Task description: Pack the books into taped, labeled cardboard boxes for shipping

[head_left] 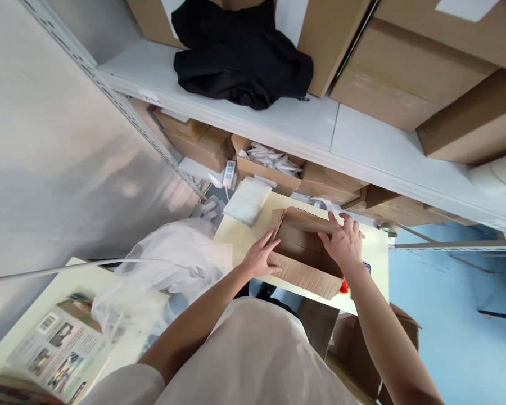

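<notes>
An open cardboard box [306, 247] with its flaps folded out rests on the pale yellow table [247, 239]. Its inside looks bare brown. On the left end of the box lies my left hand [261, 256], fingers spread over the edge and flap. My right hand [344, 239] reaches over the right end, its fingers apart on the far right flap and the thumb toward the opening. Below my right wrist, a small red-orange item [344, 287] shows partly at the box's near right corner. A dark-blue edged object [366, 268] peeks out beside my forearm.
Behind the box lies a white flat packet [247, 201]. A metal shelf [303, 121] holds cartons and black cloth [242, 53]. Clear plastic sheeting [172, 253] hangs at left near a printed package [61, 346]. An open carton [356, 351] stands below the table's right side.
</notes>
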Action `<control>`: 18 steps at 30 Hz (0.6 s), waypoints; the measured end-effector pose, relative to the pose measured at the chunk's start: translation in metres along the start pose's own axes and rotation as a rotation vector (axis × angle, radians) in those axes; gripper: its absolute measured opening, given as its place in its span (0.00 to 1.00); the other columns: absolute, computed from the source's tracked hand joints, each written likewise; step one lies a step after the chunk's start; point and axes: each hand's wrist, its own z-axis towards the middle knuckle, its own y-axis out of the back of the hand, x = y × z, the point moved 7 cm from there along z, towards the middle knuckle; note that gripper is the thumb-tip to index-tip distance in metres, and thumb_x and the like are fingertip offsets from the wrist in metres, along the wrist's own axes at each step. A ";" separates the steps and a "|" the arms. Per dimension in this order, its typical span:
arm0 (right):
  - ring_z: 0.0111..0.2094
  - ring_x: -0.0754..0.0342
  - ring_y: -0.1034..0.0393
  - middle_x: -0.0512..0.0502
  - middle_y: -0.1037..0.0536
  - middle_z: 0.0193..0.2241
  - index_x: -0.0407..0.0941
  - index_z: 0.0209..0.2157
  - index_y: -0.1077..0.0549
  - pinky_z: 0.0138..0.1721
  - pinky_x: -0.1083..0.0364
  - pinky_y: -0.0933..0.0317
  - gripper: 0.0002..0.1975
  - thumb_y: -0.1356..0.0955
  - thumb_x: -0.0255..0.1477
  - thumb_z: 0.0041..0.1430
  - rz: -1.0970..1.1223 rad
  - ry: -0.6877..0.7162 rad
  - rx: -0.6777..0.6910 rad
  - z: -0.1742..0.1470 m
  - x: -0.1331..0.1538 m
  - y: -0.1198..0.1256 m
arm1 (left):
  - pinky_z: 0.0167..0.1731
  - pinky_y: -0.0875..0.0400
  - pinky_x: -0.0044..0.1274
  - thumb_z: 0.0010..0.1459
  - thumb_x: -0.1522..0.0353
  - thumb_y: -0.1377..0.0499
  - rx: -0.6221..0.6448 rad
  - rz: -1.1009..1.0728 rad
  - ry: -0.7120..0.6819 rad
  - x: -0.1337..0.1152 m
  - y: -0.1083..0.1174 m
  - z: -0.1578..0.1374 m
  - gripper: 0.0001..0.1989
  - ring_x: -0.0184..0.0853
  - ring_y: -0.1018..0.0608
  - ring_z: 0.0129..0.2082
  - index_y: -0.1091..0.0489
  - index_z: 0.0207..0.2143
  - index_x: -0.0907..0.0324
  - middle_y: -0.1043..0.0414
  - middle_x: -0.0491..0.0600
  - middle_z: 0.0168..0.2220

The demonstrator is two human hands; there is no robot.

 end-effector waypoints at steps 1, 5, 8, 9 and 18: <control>0.52 0.34 0.43 0.30 0.42 0.55 0.45 0.60 0.43 0.46 0.36 0.41 0.30 0.35 0.38 0.57 -0.003 0.038 0.001 0.001 0.010 0.001 | 0.60 0.43 0.37 0.39 0.60 0.30 0.005 -0.029 0.017 0.002 0.001 -0.002 0.51 0.48 0.47 0.65 0.51 0.64 0.58 0.58 0.59 0.67; 0.57 0.36 0.45 0.31 0.44 0.59 0.45 0.63 0.49 0.51 0.38 0.42 0.35 0.36 0.42 0.58 0.098 0.084 -0.042 -0.037 0.016 0.005 | 0.61 0.45 0.39 0.45 0.53 0.35 -0.010 -0.141 0.008 0.015 0.013 -0.016 0.54 0.48 0.47 0.65 0.60 0.66 0.60 0.55 0.61 0.66; 0.56 0.35 0.42 0.33 0.41 0.58 0.47 0.63 0.48 0.51 0.36 0.42 0.38 0.36 0.48 0.56 0.155 -0.025 -0.002 -0.090 -0.005 -0.005 | 0.61 0.47 0.38 0.57 0.55 0.45 -0.210 -0.179 0.066 0.044 0.041 -0.016 0.35 0.45 0.43 0.64 0.49 0.63 0.60 0.46 0.59 0.63; 0.56 0.34 0.42 0.32 0.42 0.58 0.46 0.63 0.48 0.50 0.36 0.42 0.40 0.36 0.50 0.54 0.162 -0.099 0.004 -0.107 -0.015 -0.009 | 0.61 0.46 0.38 0.60 0.57 0.49 -0.309 -0.177 0.132 0.060 0.053 -0.012 0.29 0.43 0.41 0.63 0.44 0.60 0.60 0.42 0.59 0.61; 0.57 0.35 0.41 0.33 0.40 0.58 0.45 0.65 0.53 0.51 0.39 0.40 0.46 0.37 0.54 0.51 0.297 -0.640 0.264 -0.160 -0.044 -0.057 | 0.57 0.43 0.39 0.42 0.67 0.32 -0.364 -0.078 0.971 0.207 0.092 0.056 0.38 0.54 0.38 0.60 0.42 0.55 0.69 0.40 0.70 0.57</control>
